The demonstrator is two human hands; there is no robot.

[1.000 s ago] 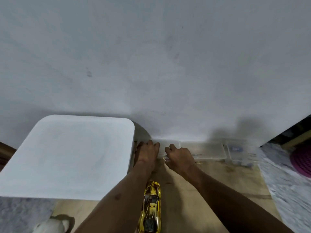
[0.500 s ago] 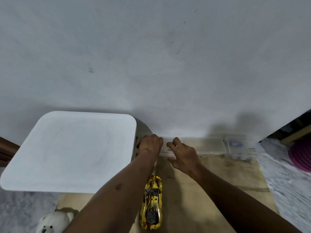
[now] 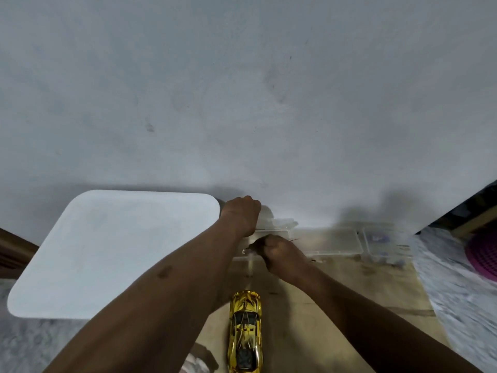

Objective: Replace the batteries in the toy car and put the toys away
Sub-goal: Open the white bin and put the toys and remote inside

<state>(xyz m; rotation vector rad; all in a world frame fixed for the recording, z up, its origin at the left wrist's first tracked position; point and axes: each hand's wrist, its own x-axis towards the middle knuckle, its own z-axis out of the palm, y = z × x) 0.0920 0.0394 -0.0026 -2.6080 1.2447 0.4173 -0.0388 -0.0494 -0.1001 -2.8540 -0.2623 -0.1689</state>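
Pale wall [image 3: 242,90] far, big white bin top [image 3: 121,251] left, wooden board [image 3: 336,292], clear boxes [image 3: 330,240] along the wall, gold toy car [image 3: 244,329] near centre on the board, left hand [image 3: 240,214] curled on raised clear lid [image 3: 282,222], right hand [image 3: 279,253] curled at the box's near edge, its hold too blurred to tell.

L hand [image 3: 240,215] raised fwd, fingers curled, R hand [image 3: 279,251] lower, fisted
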